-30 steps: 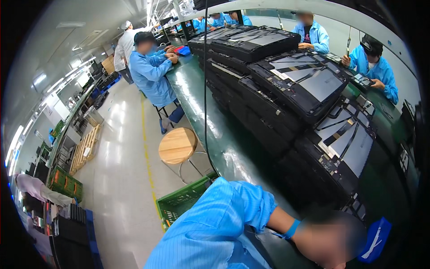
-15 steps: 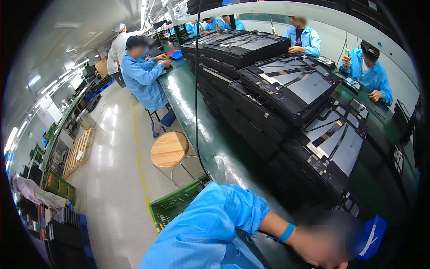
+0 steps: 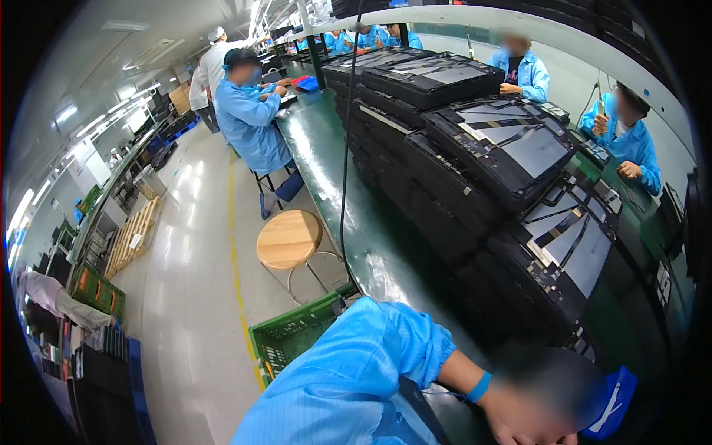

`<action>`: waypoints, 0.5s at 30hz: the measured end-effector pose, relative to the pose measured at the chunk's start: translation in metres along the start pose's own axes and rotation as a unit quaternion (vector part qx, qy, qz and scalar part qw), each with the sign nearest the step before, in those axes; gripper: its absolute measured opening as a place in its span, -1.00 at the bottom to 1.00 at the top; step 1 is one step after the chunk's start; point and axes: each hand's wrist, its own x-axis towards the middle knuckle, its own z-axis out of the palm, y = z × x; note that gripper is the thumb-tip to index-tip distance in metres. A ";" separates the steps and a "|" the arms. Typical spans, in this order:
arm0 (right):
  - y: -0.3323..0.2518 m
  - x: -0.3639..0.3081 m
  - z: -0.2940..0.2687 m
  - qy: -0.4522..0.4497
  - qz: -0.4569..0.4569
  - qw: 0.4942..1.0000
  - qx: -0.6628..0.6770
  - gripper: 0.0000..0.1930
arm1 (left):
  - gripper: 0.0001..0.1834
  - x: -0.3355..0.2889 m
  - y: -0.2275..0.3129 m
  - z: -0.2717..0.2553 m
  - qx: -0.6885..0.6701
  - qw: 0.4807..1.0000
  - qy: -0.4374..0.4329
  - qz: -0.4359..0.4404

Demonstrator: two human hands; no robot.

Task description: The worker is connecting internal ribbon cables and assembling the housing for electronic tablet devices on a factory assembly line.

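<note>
I can see the left hand [image 3: 519, 411] between four and five o'clock, its blue sleeve [image 3: 348, 378] entering from six; blur covers most of it, so I cannot tell how far the fingers are open or what they hold. The right hand is outside my view. Just beside the left hand, at four o'clock, I find a blue tray [image 3: 623, 393] with a white streak. From one to three o'clock, black device units [image 3: 460, 185] with silver panels stand stacked on the green bench [image 3: 315, 163]. A green crate [image 3: 257, 341] sits at seven.
</note>
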 end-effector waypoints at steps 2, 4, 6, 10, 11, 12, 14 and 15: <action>0.002 0.006 -0.008 0.120 0.082 0.985 0.088 -0.88 | -0.73 0.000 0.002 0.002 -0.058 0.996 0.048 -0.039; 0.026 0.021 -0.027 0.318 -0.066 0.946 0.004 -0.85 | -0.83 -0.003 0.004 0.012 -0.080 0.993 0.025 -0.077; 0.024 0.030 -0.052 0.380 -0.115 0.889 -0.229 -0.85 | -0.93 -0.004 0.007 0.024 -0.186 0.938 0.104 -0.274; 0.157 0.024 -0.126 0.150 0.066 0.904 -0.394 -0.65 | -0.92 -0.001 -0.006 0.030 -0.239 0.886 0.082 -0.388; 0.118 0.002 -0.118 0.188 0.047 0.864 -0.464 -0.60 | -0.93 0.004 -0.011 0.031 -0.210 0.880 0.082 -0.418; 0.082 0.021 -0.086 0.252 0.019 0.852 -0.460 -0.70 | -0.93 0.004 -0.017 0.028 -0.150 0.865 0.063 -0.475; 0.021 0.034 -0.069 0.279 -0.109 0.827 -0.476 -0.80 | -0.95 0.002 -0.032 0.024 -0.104 0.842 0.034 -0.529; 0.008 0.030 -0.057 0.289 -0.130 0.849 -0.423 -0.79 | -0.95 -0.003 -0.039 0.025 -0.078 0.838 -0.032 -0.539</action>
